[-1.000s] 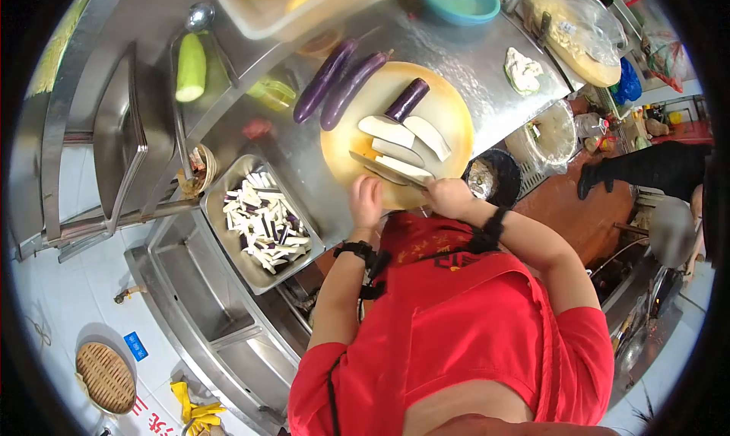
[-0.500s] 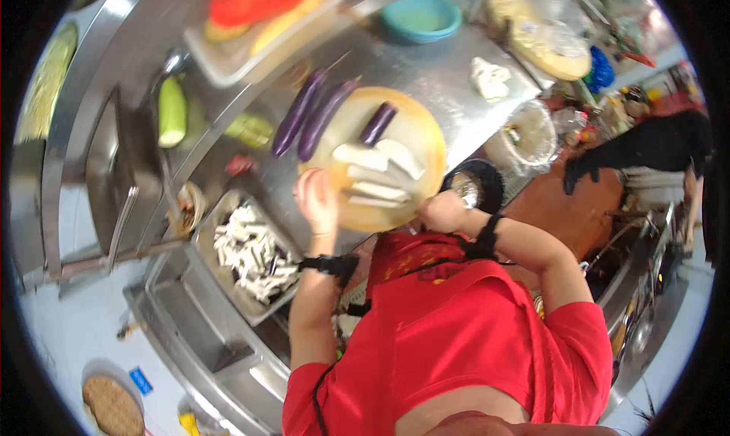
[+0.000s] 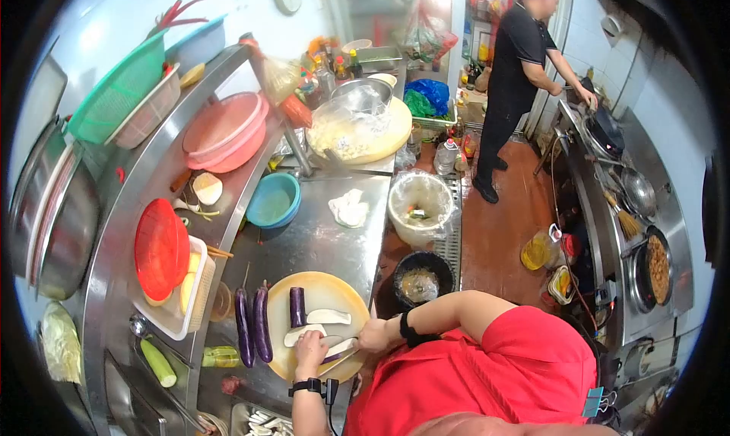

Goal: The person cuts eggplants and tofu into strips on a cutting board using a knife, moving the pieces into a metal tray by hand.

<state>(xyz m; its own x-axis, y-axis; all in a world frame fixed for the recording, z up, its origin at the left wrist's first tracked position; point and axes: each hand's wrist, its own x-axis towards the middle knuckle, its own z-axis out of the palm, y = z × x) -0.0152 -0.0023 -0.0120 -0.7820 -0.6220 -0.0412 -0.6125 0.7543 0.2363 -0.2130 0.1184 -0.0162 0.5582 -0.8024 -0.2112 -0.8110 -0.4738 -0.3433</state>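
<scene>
My left hand (image 3: 310,351) is on a round board (image 3: 354,290), its bent fingers pressed on a cut eggplant piece. At the board's right edge, my right hand (image 3: 373,335) is closed round what looks like a knife, mostly hidden, with a thin edge showing over the board. Pale eggplant slabs (image 3: 328,316) and a short purple eggplant section (image 3: 297,307) lie beyond my hands. Two whole eggplants (image 3: 261,326) rest by the board's left edge. Below my left wrist, a metal tray with white cut pieces (image 3: 266,423) is partly in view.
A turquoise bowl (image 3: 274,200) and a white cloth or bag (image 3: 349,208) are on the steel counter. Bins (image 3: 423,206) stand beyond its right edge. A shelf at left holds baskets (image 3: 162,250). A person in black (image 3: 511,79) stands at the stove, back right.
The view has tilted up, showing more of the room and the standing person. My left hand has moved from the board's edge onto the eggplant pieces. My right hand stays at the board's edge.
</scene>
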